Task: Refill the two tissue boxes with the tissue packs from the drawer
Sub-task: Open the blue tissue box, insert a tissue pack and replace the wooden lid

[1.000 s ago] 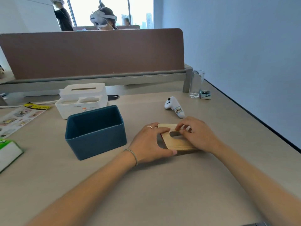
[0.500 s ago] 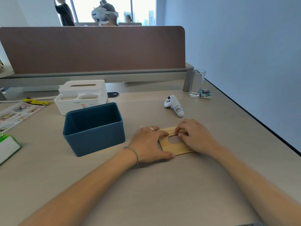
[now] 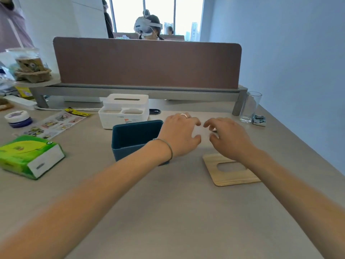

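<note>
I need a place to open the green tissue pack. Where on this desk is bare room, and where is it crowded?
The near desk, in front of the blue box and wooden lid, is bare under the forearms. So is the strip between the green tissue pack and the blue box. The far left is crowded around the jar and leaflet.

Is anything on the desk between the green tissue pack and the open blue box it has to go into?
Nothing visible: bare desk lies between the green tissue pack and the open blue box. Its wooden lid lies off to the right.
</note>
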{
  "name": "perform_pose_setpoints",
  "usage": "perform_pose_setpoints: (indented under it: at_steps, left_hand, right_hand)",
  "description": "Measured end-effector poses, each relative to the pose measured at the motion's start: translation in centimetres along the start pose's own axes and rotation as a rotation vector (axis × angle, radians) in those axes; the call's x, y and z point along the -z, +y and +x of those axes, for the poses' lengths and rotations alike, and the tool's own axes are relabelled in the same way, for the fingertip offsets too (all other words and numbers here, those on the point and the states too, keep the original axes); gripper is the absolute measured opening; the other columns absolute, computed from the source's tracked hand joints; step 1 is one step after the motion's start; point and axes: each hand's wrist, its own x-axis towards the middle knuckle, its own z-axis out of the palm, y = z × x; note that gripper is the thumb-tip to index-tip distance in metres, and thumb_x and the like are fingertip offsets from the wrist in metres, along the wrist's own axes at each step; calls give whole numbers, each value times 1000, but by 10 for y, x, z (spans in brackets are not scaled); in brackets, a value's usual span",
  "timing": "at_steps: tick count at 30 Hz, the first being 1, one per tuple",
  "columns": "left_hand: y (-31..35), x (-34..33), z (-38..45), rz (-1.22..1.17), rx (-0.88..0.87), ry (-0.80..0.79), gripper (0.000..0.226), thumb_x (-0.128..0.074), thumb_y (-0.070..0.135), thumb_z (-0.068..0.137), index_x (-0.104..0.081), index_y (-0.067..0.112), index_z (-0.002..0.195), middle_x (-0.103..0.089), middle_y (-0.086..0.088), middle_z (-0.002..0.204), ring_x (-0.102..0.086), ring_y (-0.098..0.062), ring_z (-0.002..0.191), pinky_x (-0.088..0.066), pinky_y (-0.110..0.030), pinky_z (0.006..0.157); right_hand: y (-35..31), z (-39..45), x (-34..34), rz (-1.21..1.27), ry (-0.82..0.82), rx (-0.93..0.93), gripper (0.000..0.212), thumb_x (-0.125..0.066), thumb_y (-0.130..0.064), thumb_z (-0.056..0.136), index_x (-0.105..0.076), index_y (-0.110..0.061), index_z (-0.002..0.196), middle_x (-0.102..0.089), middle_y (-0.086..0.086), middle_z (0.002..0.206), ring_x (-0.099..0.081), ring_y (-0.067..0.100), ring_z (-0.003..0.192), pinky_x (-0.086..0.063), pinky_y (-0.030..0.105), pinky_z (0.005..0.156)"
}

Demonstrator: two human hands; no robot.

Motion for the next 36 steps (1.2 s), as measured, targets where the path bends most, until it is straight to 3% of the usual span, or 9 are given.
perform_pose_setpoints:
  at_steps: [12,21,27,30,33,36]
  left_hand:
    - [-126,64,-58,127,300,-3,43,-54,43,93,-59,28,133,-61,-3,129,-56,-24,117,-44,-38,95]
    - [-223,101,-128,102,543,-17,44,-58,43,90,-59,29,131,-59,-2,136,-54,-24,125,-46,-39,100]
    - [-292,116,-171,108,712,-73,44,-60,40,88,-60,28,130,-58,-4,135,-55,-25,122,-49,-38,95]
    - [-328,118,-190,88,802,-96,45,-60,34,91,-57,25,135,-54,-9,139,-49,-28,128,-45,-40,100]
    - [-357,117,-201,36,893,-83,46,-58,33,94,-54,25,138,-53,-11,142,-47,-31,131,-44,-43,106]
    - [-371,111,-209,-25,948,-87,42,-54,36,96,-54,30,137,-59,-9,137,-53,-28,125,-47,-42,103]
  right_hand:
    - [-138,74,-17,74,-100,190,31,-54,-19,90,-65,-27,118,-69,-5,113,-61,19,106,-53,38,82]
    - [-261,107,-49,202,-164,370,30,-55,-22,90,-65,-27,117,-68,-4,114,-61,21,106,-52,41,87]
    - [-322,109,-72,270,-214,414,31,-56,-20,89,-66,-28,118,-68,-4,115,-62,17,102,-48,31,77]
    - [-344,107,-84,289,-262,387,32,-56,-22,89,-64,-28,120,-66,-2,119,-61,19,104,-52,37,83]
    - [-360,105,-96,256,-332,340,44,-61,-33,88,-57,-30,132,-63,0,129,-60,22,113,-52,40,89]
    - [-373,103,-107,242,-402,317,72,-65,-54,80,-44,-32,145,-56,-1,141,-56,23,124,-49,39,90]
